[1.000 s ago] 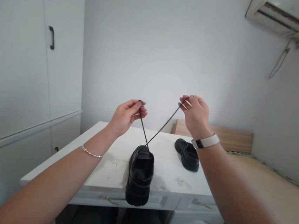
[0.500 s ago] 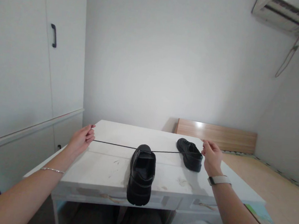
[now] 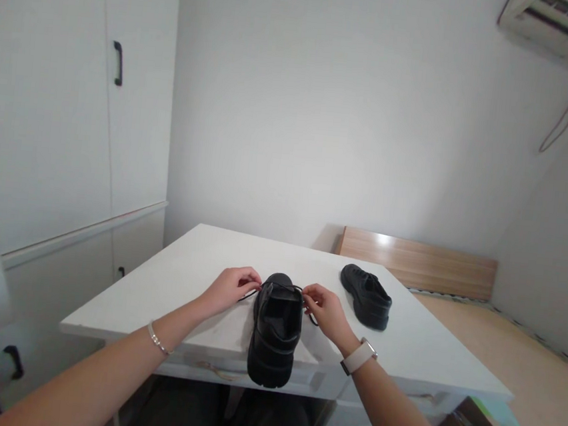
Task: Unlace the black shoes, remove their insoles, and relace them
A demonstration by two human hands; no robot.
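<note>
One pair of dark trousers (image 3: pixel 271 419), worn, knees below the near edge of the bench (image 3: pixel 172 276). Two wrist pieces: silver-coloured bracelet (image 3: pixel 157 339) at left, pale-banded watch (image 3: pixel 360 356) at right. One black shoe (image 3: pixel 274 356), upright on the bench, heel toward the wearer at the near edge, toe pointing away, opening uppermost. One black lace (image 3: pixel 247 296), lying across the shoe's upper, part sticking out on either side. Two bare hands, one to each side of the shoe: left hand (image 3: pixel 230 288), fingertips pinching the lace; right hand (image 3: pixel 329 311), likewise pinching, a short length hanging below the fingers. Detail at the fingertips is small; whether ends or loops are held cannot be told. One second black shoe (image 3: pixel 374 309), upright farther back to the right, apart from the hands, toe pointing away and leftward. One white cabinet (image 3: pixel 58 97), left, dark handles. One wood-grain headboard (image 3: pixel 420 263), beyond the bench at right. One air conditioner (image 3: pixel 562 32), high on the pale wall (image 3: pixel 324 110), partly cut off.
</note>
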